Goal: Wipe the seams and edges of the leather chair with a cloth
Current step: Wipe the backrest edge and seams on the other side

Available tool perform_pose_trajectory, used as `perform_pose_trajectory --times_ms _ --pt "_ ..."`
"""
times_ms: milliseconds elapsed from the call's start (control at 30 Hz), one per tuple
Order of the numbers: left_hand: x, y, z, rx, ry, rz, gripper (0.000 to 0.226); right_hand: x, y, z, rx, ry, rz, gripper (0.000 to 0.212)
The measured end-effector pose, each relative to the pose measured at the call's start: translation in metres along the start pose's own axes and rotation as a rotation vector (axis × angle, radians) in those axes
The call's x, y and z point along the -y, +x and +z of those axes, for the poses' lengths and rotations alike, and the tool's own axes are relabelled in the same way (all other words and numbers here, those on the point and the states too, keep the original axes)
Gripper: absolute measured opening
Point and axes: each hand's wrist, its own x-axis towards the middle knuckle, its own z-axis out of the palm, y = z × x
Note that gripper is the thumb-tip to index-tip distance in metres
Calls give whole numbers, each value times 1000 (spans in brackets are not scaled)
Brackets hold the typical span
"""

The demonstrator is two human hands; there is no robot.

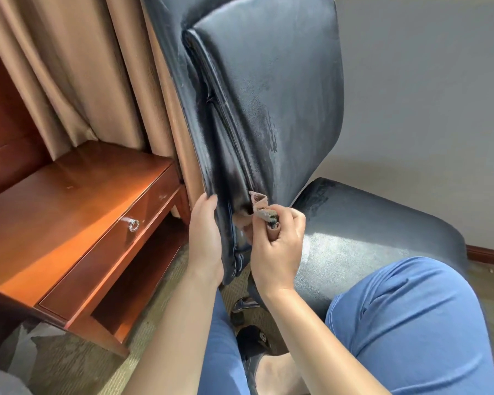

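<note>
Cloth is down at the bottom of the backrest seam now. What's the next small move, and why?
Probably draw the folded pinkish cloth upward along the dark seam of the black leather chair backrest. The right hand pinches the cloth at the seam's lower end, the left hand grips the backrest's edge to steady it, and the seam above looks dusty.

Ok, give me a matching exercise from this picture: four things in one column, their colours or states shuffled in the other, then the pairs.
Things:
1. cloth
2. chair
3. table
4. curtain

States:
A. reddish wood, with a drawer
B. tan, hanging in folds
C. pinkish, pinched in the right hand against the seam
D. dark leather, its edge held by the left hand

Pairs: 1-C, 2-D, 3-A, 4-B
</note>
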Motion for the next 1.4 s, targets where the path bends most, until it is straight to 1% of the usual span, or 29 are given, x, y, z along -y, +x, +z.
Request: perform_pose_trajectory --times_ms 100,233,333,400,467,533,633,733,867,1067,1233,1400 --pt "7 -3 2 -10 -8 17 70 -8 -7 -3 -37 -56 -25 12" --pt "8 -6 1 -35 -55 1 73 -18 -12 -2 -104 -95 -45 26" --pt "14 -12 -1 -36 -64 21 72 -19 -15 1 -97 -106 -208 36" --pt "19 -15 -3 -20 -68 4 71 -15 -15 2 -91 -169 -369 43" --pt "20 -22 -5 -12 -83 -8 71 -10 -14 4 -110 -236 -496 44" --pt "18 -31 -5 -46 -112 -14 64 -7 -14 6 -140 -288 -604 44" --pt "18 -40 -6 -89 -164 -5 40 -7 -16 6 -136 -430 -704 39" --pt "15 -45 -6 -159 -184 -28 37 -15 -21 3 -76 -589 -735 34" --pt "12 -46 -6 -171 -197 -45 39 -29 -23 1 -34 -725 -764 39" --pt "12 -47 -11 -140 -122 -32 41 -41 -29 -2 -19 -728 -766 40" --pt "14 -47 -13 -180 -79 -6 41 -32 -31 -10 -20 -654 -694 36" --pt "18 -54 -11 -200 -75 12 38 -29 -37 -18 -19 -649 -686 38"
